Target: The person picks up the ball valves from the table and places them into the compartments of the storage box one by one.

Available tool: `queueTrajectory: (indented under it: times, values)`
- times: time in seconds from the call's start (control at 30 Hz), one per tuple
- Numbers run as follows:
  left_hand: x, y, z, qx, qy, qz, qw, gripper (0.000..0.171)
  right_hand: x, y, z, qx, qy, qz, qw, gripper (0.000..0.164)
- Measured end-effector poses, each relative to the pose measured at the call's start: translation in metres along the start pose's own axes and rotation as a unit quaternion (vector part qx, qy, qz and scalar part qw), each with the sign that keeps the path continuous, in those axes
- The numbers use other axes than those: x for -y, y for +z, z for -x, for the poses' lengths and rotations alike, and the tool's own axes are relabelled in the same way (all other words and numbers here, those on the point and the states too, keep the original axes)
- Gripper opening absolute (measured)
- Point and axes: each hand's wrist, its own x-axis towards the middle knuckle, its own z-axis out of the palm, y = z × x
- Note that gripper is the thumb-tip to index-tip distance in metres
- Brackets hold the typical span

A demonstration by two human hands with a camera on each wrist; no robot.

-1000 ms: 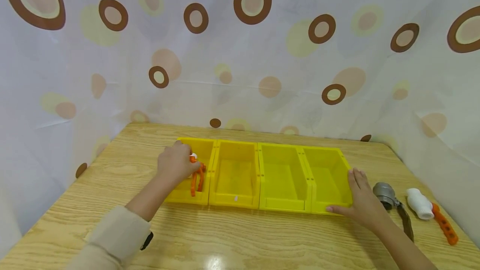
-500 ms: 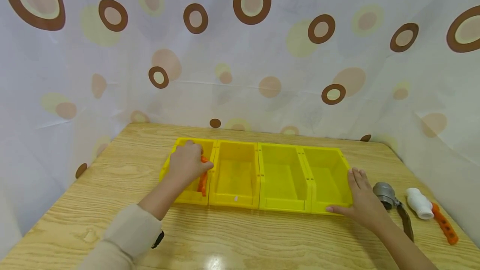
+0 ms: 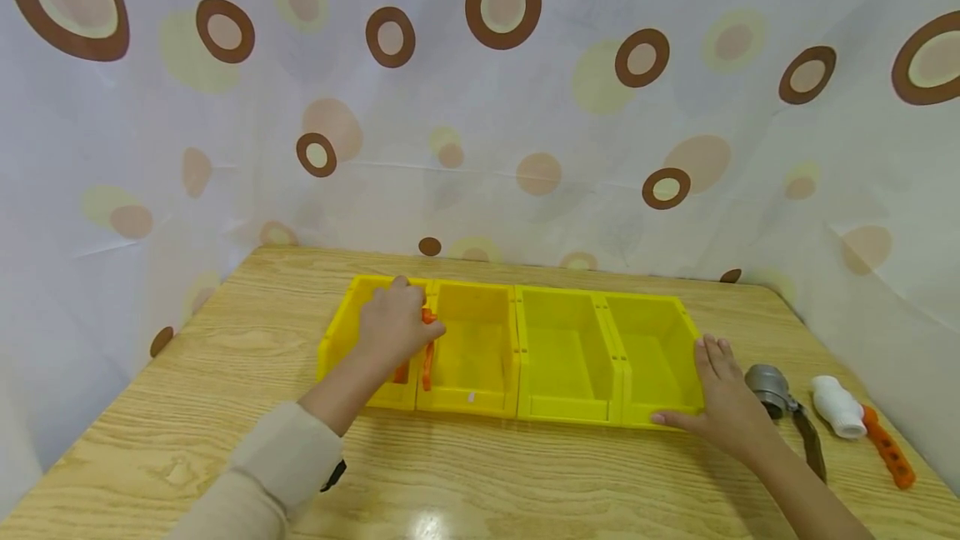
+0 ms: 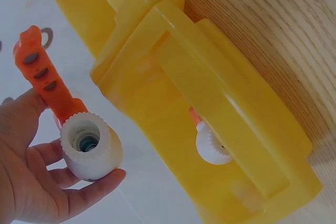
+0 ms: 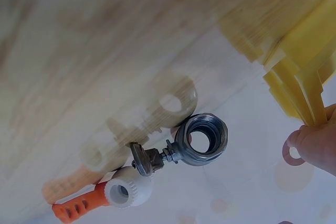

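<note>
The step in hand is judged to be the transfer of 1 valve across a row of 4 yellow, open-topped plastic bins (image 3: 570, 409). The white plastic ball valve with an orange slotted handle (image 4: 106, 153) is gripped by the left hand (image 3: 393, 327), with the fingers closed about its body. It is held at the 9 o'clock end of the row, over the dividing wall between bins 1 and 2; its handle is pointed toward 6 o'clock. In the left wrist view it is seen apart from the bin walls.

A 2nd white valve with orange handle (image 4: 210, 148) is contained in bin 1, at 3 o'clock from the held valve in that view.

The right hand (image 3: 723, 411) is laid against the 3 o'clock end of the row, fingers extended along the side wall; the row is probably being steadied. On the wooden tabletop (image 3: 510, 482), at about 4 o'clock from the row, a grey metal ball valve with a dark lever (image 3: 767, 386) and a 3rd white valve with orange handle (image 3: 838, 408) are placed.

For the next move, the dividing wall should be cleared by the handle, and the grip should be maintained until the valve is properly supported. The intended resting place cannot be told.
</note>
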Motion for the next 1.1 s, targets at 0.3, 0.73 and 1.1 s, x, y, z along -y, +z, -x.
queueTrajectory:
  times: [0.3,0.73,1.1]
  values:
    - [-0.010,0.004,-0.003,-0.010,0.013,0.005,0.9999,0.023,0.001,-0.001,-0.001,-0.005,-0.007,0.004,1.000,0.122]
    - [-0.029,0.016,-0.011,-0.028,0.020,0.022,0.9991,0.027,0.000,0.001,-0.001,-0.013,-0.014,0.005,1.000,0.122]
    - [-0.039,0.027,-0.016,-0.016,0.017,0.031,0.9992,0.029,-0.002,0.002,-0.001,-0.013,-0.013,0.006,1.000,0.122]
